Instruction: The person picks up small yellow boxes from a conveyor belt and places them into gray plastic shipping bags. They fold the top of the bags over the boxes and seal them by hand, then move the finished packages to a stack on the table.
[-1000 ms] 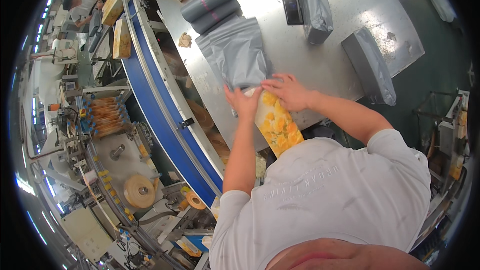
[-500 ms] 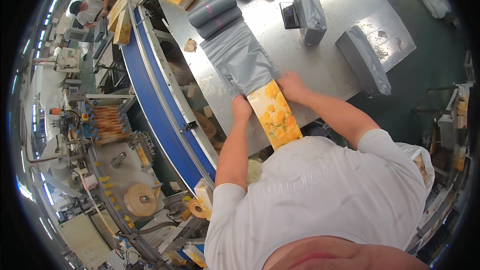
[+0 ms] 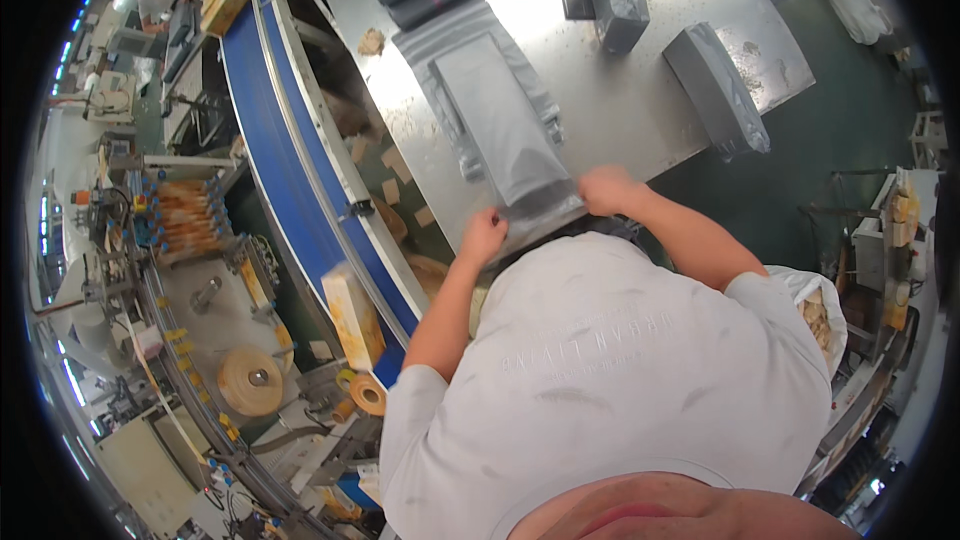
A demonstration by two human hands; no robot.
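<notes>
Left hand (image 3: 485, 234) and right hand (image 3: 607, 190): fingers clamped on near end of grey bag (image 3: 490, 105). Bag lies on metal surface (image 3: 640, 115).

The flowered box has gone from sight, seemingly into the grey bag (image 3: 498, 120), which now bulges.

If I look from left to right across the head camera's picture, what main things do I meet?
Large tan roll → yellow-and-white pack → left hand → near end of the grey bag → right hand → grey-wrapped block near the table's right edge → white sack of pale scraps.
</notes>
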